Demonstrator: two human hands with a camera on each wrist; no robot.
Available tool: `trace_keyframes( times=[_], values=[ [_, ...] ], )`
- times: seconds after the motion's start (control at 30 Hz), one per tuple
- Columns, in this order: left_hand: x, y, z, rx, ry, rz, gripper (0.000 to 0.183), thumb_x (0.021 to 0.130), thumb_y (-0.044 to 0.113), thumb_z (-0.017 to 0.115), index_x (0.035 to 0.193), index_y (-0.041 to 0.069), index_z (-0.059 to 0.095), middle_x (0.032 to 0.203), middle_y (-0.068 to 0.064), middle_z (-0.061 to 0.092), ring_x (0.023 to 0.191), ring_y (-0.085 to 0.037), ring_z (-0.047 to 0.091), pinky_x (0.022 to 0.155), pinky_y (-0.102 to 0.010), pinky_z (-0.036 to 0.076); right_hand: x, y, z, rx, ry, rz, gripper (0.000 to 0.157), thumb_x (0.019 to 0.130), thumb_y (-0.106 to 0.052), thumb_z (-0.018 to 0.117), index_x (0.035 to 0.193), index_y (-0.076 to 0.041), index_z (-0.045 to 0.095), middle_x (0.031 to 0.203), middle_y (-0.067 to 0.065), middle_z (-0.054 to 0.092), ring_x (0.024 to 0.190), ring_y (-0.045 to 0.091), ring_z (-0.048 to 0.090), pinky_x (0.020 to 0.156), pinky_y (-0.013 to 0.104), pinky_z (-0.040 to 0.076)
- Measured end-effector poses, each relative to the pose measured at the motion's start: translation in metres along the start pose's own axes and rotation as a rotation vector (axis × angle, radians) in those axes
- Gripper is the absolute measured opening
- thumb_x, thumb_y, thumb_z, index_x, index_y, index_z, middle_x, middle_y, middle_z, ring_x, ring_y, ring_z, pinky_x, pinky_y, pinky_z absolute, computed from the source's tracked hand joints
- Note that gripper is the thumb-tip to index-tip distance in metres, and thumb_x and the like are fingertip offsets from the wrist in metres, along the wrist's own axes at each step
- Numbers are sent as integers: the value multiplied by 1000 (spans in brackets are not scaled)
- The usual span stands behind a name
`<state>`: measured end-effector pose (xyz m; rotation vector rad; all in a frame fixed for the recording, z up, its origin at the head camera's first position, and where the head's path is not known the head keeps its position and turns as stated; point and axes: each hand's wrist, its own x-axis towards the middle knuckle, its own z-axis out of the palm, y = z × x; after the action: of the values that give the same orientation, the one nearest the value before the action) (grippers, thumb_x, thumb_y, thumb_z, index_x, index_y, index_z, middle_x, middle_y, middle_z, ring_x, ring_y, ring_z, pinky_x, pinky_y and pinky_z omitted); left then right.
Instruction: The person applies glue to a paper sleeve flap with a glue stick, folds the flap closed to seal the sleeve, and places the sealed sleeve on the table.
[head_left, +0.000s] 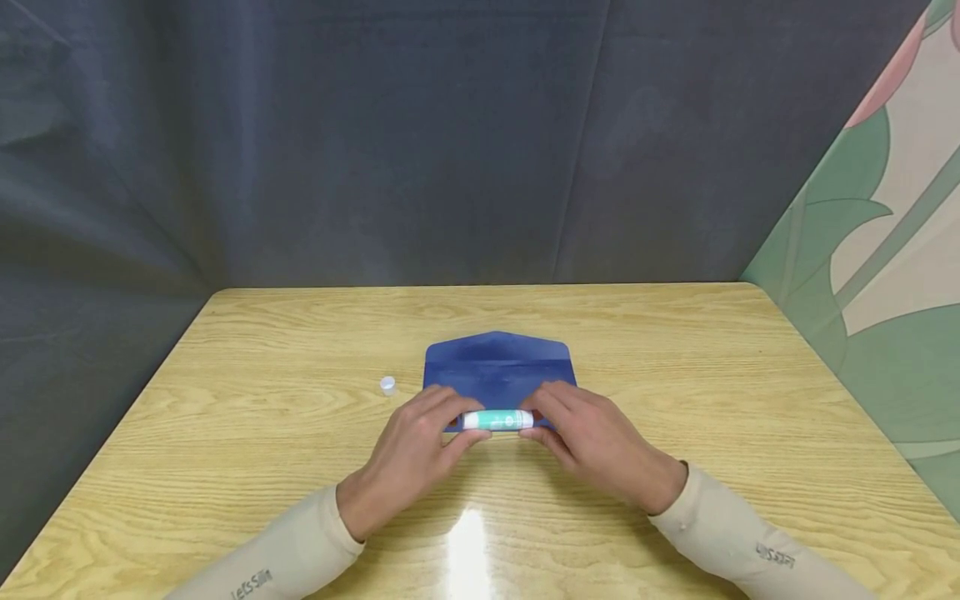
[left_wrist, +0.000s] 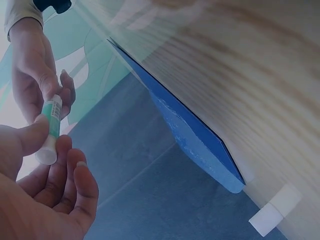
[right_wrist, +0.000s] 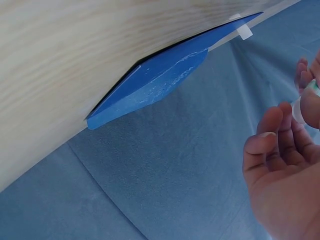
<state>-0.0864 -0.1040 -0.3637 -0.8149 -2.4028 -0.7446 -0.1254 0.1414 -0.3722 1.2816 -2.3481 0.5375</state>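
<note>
A green and white glue stick [head_left: 498, 419] lies level between the two hands, above the near edge of a blue envelope [head_left: 495, 379]. My left hand [head_left: 420, 433] pinches its left end between thumb and fingers. At the other end, my right hand [head_left: 600, 433] pinches it the same way. The left wrist view shows the glue stick [left_wrist: 52, 125] spanning both hands. On the table the envelope has its flap [head_left: 495, 346] opened away from me, with whitish smears on the flap [right_wrist: 175, 75] in the right wrist view. A small white cap [head_left: 387, 384] stands left of the envelope.
The wooden table [head_left: 262, 417] carries the envelope and cap, and a glare spot shows near its front. A dark cloth [head_left: 412, 150] hangs behind and at the left. Patterned fabric in green and pink [head_left: 885, 250] borders the right side.
</note>
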Motion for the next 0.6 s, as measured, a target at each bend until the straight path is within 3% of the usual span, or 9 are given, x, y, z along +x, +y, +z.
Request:
trace_keyframes(
  times=[0.33, 0.6],
  values=[
    [1, 1, 0, 25, 29, 21, 22, 78, 26, 84, 93, 13, 74, 79, 6, 68, 69, -5, 53, 61, -17, 46, 1, -1, -1, -15, -2, -14, 14, 99, -32, 60, 100, -18, 60, 84, -11, 53, 76, 3, 46, 67, 19, 44],
    [1, 2, 0, 17, 40, 32, 23, 76, 26, 85, 92, 13, 75, 79, 6, 70, 68, -7, 55, 61, -17, 45, -1, -1, -1, -18, -31, -24, 15, 105, -27, 48, 97, -18, 57, 80, -11, 49, 73, 4, 44, 67, 22, 43]
  ],
)
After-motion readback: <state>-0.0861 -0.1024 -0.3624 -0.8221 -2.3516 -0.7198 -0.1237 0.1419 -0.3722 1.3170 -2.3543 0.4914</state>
